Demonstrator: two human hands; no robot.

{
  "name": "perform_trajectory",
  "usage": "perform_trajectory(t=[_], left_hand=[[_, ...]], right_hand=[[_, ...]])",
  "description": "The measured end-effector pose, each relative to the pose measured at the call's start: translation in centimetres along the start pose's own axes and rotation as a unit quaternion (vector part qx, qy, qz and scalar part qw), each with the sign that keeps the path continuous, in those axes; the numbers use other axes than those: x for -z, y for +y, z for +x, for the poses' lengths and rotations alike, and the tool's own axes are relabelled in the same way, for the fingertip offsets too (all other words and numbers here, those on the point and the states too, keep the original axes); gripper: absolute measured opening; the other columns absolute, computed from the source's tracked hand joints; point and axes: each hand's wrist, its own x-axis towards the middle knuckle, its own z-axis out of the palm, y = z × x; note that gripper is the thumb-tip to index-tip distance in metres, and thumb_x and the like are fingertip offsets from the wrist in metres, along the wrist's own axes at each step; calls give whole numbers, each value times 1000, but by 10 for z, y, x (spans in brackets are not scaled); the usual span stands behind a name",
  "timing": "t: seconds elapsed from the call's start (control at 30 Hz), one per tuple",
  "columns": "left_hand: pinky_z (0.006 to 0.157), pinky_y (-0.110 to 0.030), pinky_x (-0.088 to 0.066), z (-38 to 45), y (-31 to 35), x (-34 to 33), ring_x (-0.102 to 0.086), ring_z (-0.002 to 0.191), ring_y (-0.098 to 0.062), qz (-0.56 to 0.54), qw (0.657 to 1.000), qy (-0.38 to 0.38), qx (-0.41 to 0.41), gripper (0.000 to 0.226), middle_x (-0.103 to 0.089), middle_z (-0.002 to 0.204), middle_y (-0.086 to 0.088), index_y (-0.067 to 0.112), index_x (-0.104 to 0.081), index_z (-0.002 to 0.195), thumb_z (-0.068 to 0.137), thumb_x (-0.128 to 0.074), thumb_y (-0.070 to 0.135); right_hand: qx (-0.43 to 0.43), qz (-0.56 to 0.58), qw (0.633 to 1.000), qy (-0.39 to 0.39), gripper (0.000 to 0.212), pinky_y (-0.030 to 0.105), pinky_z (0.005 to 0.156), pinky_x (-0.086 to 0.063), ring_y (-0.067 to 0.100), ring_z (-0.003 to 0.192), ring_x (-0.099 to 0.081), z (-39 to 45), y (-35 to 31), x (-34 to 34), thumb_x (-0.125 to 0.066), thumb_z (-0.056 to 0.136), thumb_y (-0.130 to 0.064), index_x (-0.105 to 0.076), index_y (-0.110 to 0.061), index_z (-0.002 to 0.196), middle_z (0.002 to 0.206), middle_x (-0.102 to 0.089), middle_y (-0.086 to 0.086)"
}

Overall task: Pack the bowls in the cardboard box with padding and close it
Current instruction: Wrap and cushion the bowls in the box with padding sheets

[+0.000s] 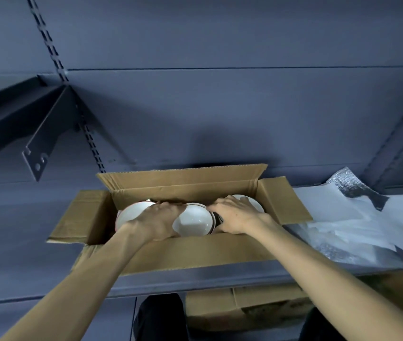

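The cardboard box stood on a grey shelf with all four flaps open: the left flap lay folded outward, the rear flap stood upright, and the near flap hung over the shelf edge.

Inside, at the left end, a white bowl rested with its rim up. The left hand lay across this bowl, fingers extended and flattened toward the centre of the box, pressing rather than clasping.

In the centre, a second white bowl with dark rim bands sat tilted on edge between the two hands; further banded rims behind it suggested a nested stack.

The right hand covered the right-hand bowl, fingers spread and lightly bent over it. Whether they curled under the rim could not be determined.

To the right of the box, padding sheets of white foam and silver film lay loose on the shelf, not yet in the box.

Handling assessment: the bowls appeared to be glazed ceramic, hence rigid, moderately heavy, slick and liable to chip on rim-to-rim contact. Each bowl should be taken by opposite sides of the rim or cupped beneath the base. The padding appeared light and pliable and could be pinched at any edge.
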Motion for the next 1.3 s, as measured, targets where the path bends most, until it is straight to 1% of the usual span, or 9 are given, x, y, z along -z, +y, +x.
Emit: perform_trajectory(t=[0.23,0.33,0.47,0.57,0.73,0.9,0.97,1.17,1.3], left_hand=[[108,-41,-44,0,-5,-4,-55,129,-23,-7,999,16,28,63,-57,143,3,32,-44,145,88,-70,41],[107,-40,-44,-4,-7,-5,-56,128,-20,-38,999,22,17,58,-59,140,8,36,-47,142,89,-69,41],[100,-36,-49,-3,-5,8,-61,118,-13,-79,997,17,-2,51,-65,125,15,37,-57,130,82,-72,48],[109,-31,-43,12,18,26,-54,129,-11,-132,988,68,-33,55,-58,138,13,27,-54,139,89,-72,41],[105,-33,-46,60,106,47,-58,122,-12,-160,961,170,-146,40,-63,129,10,22,-63,128,91,-70,37],[102,-32,-51,104,211,37,-66,108,-8,-305,922,109,-212,29,-70,116,7,17,-68,120,92,-72,17],[103,-36,-51,122,243,29,-66,110,-16,-337,916,79,-202,29,-69,119,-1,13,-67,120,91,-72,12],[102,-35,-50,157,293,-4,-62,117,-22,-385,913,28,-133,36,-62,130,-8,10,-62,128,93,-70,12],[80,-16,-49,170,288,-16,-62,113,-16,-421,902,13,-97,29,-60,129,-5,18,-63,123,95,-67,12]], right_hand=[[-11,-17,1000,-1,30,57,101,-40,30,130,-49,1,-4,2,-69,95,-39,-60,-27,122,127,-64,0],[2,12,1000,7,43,57,104,-37,31,130,-48,-3,-5,3,-69,93,-47,-58,-31,131,129,-62,1],[-14,57,995,78,64,56,109,-36,28,139,-43,-17,8,9,-64,93,-55,-47,-31,150,148,-52,2],[-58,73,982,163,55,53,111,-34,25,138,-44,-39,39,18,-57,98,-50,-49,-29,149,147,-53,0],[-185,113,931,294,34,45,100,-43,25,124,-55,-93,115,16,-53,100,-37,-61,-28,133,130,-63,-3],[-313,209,841,389,22,41,87,-52,30,102,-68,-145,191,-11,-56,99,-14,-71,-17,115,114,-70,7],[-363,229,819,381,19,40,86,-52,35,104,-67,-156,216,-25,-57,99,-13,-72,-14,111,114,-70,11],[-462,235,814,263,33,44,99,-47,35,126,-51,-153,262,-62,-57,101,-36,-62,-14,125,129,-64,11],[-466,241,815,246,47,45,101,-42,32,128,-47,-130,270,-75,-61,97,-48,-59,-14,130,132,-61,8]])
